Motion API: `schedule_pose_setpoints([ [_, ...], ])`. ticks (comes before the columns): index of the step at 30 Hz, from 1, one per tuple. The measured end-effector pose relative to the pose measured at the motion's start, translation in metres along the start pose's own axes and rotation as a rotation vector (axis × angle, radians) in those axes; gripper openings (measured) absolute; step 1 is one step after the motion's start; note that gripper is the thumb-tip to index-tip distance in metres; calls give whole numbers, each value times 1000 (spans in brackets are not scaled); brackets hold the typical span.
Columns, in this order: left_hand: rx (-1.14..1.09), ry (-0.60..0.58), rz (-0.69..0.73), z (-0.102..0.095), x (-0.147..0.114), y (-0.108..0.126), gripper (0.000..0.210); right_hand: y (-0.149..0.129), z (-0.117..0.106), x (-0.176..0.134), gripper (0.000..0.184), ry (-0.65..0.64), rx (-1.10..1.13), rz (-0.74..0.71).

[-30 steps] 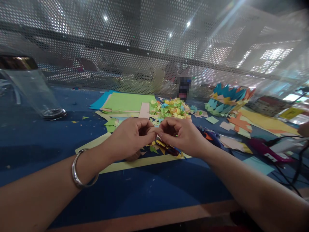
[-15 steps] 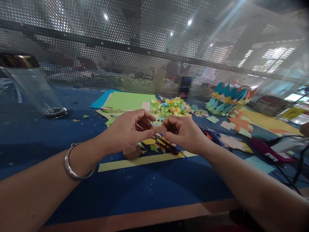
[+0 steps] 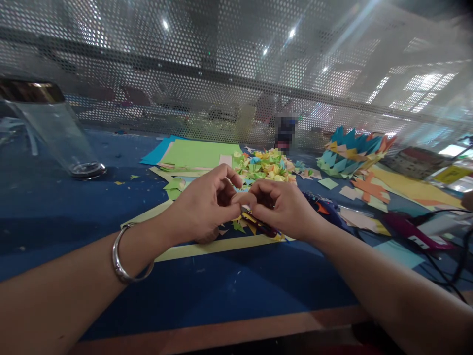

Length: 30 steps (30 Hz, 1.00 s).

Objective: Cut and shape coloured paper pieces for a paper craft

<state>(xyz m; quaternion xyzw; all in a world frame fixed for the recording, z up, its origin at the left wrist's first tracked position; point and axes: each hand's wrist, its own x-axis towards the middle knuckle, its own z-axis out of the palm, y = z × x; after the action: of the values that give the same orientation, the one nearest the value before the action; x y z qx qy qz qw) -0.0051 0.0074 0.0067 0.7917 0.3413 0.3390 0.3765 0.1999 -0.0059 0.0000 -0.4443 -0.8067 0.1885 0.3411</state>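
My left hand (image 3: 207, 202), with a silver bangle at its wrist, is closed in a pinch over the middle of the blue table. Close beside it, my right hand (image 3: 281, 204) pinches too. Between their fingertips is a small pale pink piece of paper (image 3: 244, 198), bowed upward and partly hidden by the fingers. Under the hands lies a dark red and yellow cutter knife (image 3: 264, 228). A brown block (image 3: 208, 236) shows partly below my left hand. A long pale yellow paper strip (image 3: 192, 252) lies in front of it.
Behind the hands are a pile of folded paper pieces (image 3: 271, 165) and stacked coloured sheets (image 3: 203, 153). A glass jar (image 3: 55, 133) stands at left. At right are a zigzag paper crown (image 3: 343, 153), an orange paper cutout (image 3: 369, 187) and a magenta device with cables (image 3: 410, 229).
My left hand has shifted a little right, towards my right hand, and covers more of the brown block. The paper between the fingers, flatter before, is now bowed.
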Motion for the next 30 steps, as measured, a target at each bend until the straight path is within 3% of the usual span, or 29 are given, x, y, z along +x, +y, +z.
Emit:
schedule_pose_setpoints([
  [7,-39,32,-15,-12,3,-1,17,10,-7,4,7,52,39,-5],
  [12,-23,9,-53,-10,1,0,42,4,-6,2,4,-26,-5,0],
  [18,-2,-50,-57,-3,0,1,28,0,-3,0,10,-78,41,41],
  [24,182,-104,-131,-13,-1,-4,23,1,-5,0,4,-78,1,42],
  [26,220,-53,-105,-13,0,-4,21,0,-6,1,2,-72,-19,33],
  [30,49,6,-16,-2,0,-1,27,-2,-5,1,8,-141,-58,10],
])
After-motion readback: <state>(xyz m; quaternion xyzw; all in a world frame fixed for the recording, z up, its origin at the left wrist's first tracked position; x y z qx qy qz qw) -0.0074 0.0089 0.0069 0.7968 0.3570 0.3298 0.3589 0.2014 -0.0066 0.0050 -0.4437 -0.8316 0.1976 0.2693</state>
